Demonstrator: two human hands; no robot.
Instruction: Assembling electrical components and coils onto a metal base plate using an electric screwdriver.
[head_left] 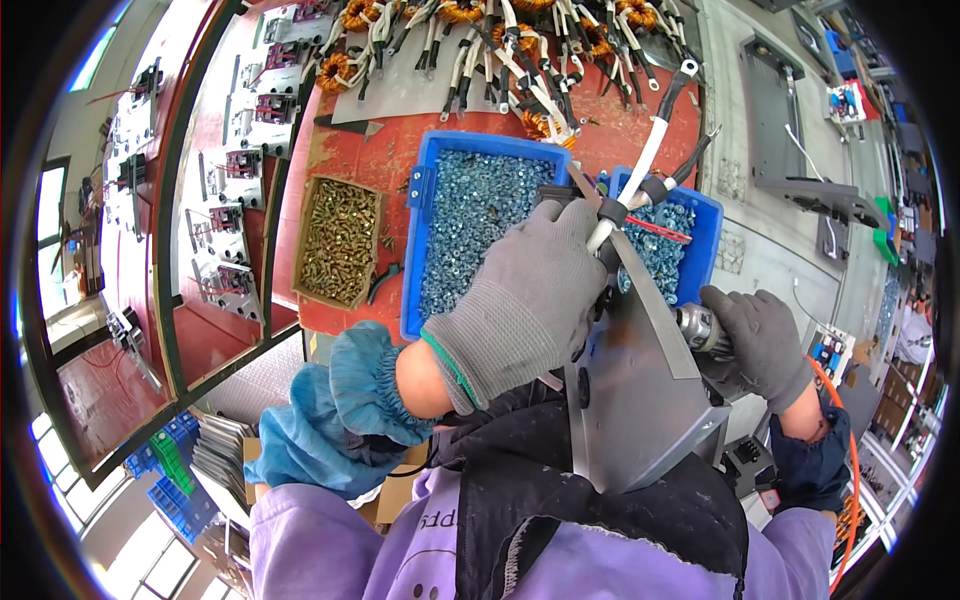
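I see the left hand [530, 300] by the metal panel [635, 400], its grip I cannot tell, a white cable [653, 142] just beyond; to its right, the right hand [752, 345] clasps a tool [704, 331].

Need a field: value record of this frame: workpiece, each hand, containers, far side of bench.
workpiece: gray metal part, tilted, in front of the dark apron
left_hand: gray-gloved left hand at the part's upper end, beside a white cable; exact grip hidden
right_hand: gray-gloved right hand closed around a round metallic object
blue_bins: large blue bin, small blue bin; small silvery parts in both
tan_box: tan box, brass-coloured fasteners
far_side: orange-wound coils, black and white leads
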